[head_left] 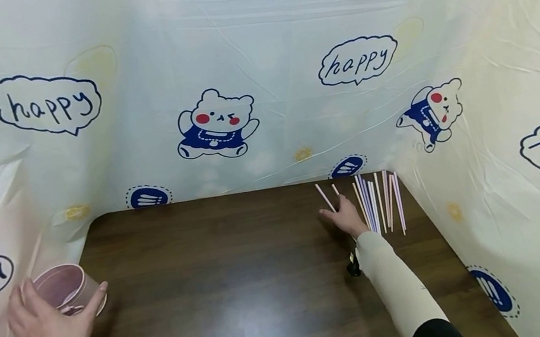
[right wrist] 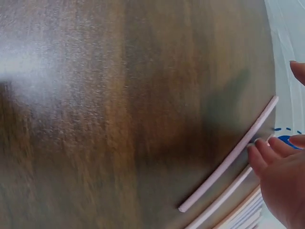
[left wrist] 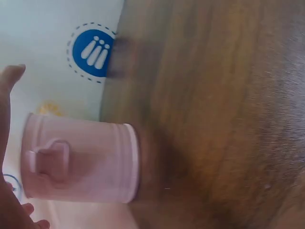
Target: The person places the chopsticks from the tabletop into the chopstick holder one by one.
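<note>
On the left of the table, a pink bucket (head_left: 86, 290) stands with its open mouth up. My left hand (head_left: 51, 327) is beside it, thumb and fingers spread about its near side. A small handle shows on the bucket's wall (left wrist: 95, 162) in the left wrist view, where the thumb is apart from it. At the far right my right hand (head_left: 348, 218) reaches over thin sticks, fingers loosely bent. Its fingertips are close to a pink stick (right wrist: 228, 162) and a second pale stick (right wrist: 221, 199); whether they touch is unclear. Several pink, purple and peach sticks (head_left: 374, 207) lie to its right.
The brown wooden table (head_left: 227, 296) reaches back to a pale printed sheet (head_left: 259, 44), which also hangs along the left and right sides. A small black object (head_left: 353, 267) shows under the right wrist.
</note>
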Motion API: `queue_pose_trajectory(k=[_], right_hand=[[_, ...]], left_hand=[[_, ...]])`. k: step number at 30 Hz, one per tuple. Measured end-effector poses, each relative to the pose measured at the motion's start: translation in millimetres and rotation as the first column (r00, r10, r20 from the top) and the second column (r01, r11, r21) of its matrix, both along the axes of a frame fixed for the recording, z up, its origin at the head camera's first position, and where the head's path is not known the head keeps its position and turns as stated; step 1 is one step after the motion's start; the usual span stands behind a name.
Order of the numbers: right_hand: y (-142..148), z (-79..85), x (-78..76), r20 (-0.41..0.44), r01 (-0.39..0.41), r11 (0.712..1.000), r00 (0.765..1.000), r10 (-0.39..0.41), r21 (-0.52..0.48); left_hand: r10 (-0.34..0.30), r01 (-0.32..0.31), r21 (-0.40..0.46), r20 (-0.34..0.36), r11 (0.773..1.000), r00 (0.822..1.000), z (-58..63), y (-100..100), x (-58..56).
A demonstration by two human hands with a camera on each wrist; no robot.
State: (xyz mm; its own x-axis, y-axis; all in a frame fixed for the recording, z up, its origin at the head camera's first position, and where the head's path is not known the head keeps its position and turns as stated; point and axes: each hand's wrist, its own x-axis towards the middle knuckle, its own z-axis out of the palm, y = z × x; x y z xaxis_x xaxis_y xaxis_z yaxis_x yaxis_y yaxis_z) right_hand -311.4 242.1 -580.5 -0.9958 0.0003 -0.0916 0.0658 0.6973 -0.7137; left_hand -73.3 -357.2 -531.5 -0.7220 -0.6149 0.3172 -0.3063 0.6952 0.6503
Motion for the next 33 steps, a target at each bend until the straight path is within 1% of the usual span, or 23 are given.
queue_pose_trajectory(k=[2, 4, 5, 7, 9, 12, 14, 16, 19, 21, 23, 24, 26, 29, 33], right_hand=[[-0.6, -2.6, -0.8, 0.004, 0.011, 1.0, 1.0, -0.011, 0.008], [-1.4, -5.0, -2.6, -0.008, 0.019, 1.0, 1.0, -0.019, 0.023], [-2.0, -6.0, -3.5, -0.014, 0.021, 0.999, 1.0, -0.021, 0.024], [-3.4, -8.6, -5.4, -0.026, 0.023, 0.999, 0.999, -0.022, 0.036], [-4.8, -12.0, -6.9, -0.03, 0.035, 0.999, 0.999, -0.034, 0.04], [-6.1, -18.3, -7.9, -0.026, 0.064, 0.997, 0.998, -0.062, 0.051], [-6.0, -22.6, -8.7, -0.038, 0.084, 0.995, 0.996, -0.082, 0.055], [-5.6, -26.2, -9.7, -0.053, 0.102, 0.994, 0.994, -0.1, 0.041], [-4.3, -29.6, -11.3, -0.086, 0.127, 0.992, 0.988, -0.126, 0.01], [-3.3, -30.0, -12.3, -0.101, 0.151, 0.988, 0.983, -0.152, -0.022], [-2.1, -29.9, -13.0, -0.115, 0.17, 0.985, 0.978, -0.173, -0.034], [-1.6, -29.5, -13.3, -0.116, 0.182, 0.982, 0.976, -0.186, -0.047], [-1.1, -29.0, -13.8, -0.108, 0.206, 0.975, 0.971, -0.214, -0.079], [-1.5, -28.8, -13.6, -0.071, 0.243, 0.958, 0.964, -0.256, -0.149], [-2.5, -29.1, -12.9, -0.054, 0.292, 0.94, 0.951, -0.306, -0.175]], left_hand=[[0.036, -0.037, 0.06, 0.015, 0.998, 0.999, -4.5, -0.9, -0.1], [0.071, -0.073, 0.126, 0.023, 0.989, 0.997, -8.7, -0.9, -0.9], [0.088, -0.09, 0.154, 0.014, 0.984, 0.996, -11.0, -1.1, -1.8], [0.125, -0.119, 0.206, -0.02, 0.971, 0.992, -15.9, -2.1, -3.6], [0.162, -0.144, 0.24, -0.056, 0.96, 0.985, -20.5, -3.5, -5.1], [0.205, -0.166, 0.274, -0.119, 0.947, 0.971, -26.7, -6.7, -7.7], [0.224, -0.171, 0.314, -0.142, 0.934, 0.964, -29.8, -8.2, -9.0], [0.238, -0.167, 0.38, -0.148, 0.91, 0.96, -31.6, -9.1, -10.8], [0.265, -0.166, 0.487, -0.141, 0.857, 0.954, -32.5, -9.7, -13.1], [0.282, -0.178, 0.537, -0.118, 0.825, 0.952, -32.3, -9.3, -14.9], [0.294, -0.188, 0.56, -0.106, 0.807, 0.95, -32.6, -9.3, -16.4], [0.297, -0.19, 0.565, -0.102, 0.803, 0.95, -32.8, -9.0, -17.3], [0.297, -0.188, 0.568, -0.105, 0.801, 0.949, -33.9, -8.2, -18.7], [0.295, -0.189, 0.577, -0.095, 0.795, 0.951, -36.4, -7.5, -19.6], [0.272, -0.171, 0.586, -0.089, 0.792, 0.958, -42.1, -5.3, -21.1]])
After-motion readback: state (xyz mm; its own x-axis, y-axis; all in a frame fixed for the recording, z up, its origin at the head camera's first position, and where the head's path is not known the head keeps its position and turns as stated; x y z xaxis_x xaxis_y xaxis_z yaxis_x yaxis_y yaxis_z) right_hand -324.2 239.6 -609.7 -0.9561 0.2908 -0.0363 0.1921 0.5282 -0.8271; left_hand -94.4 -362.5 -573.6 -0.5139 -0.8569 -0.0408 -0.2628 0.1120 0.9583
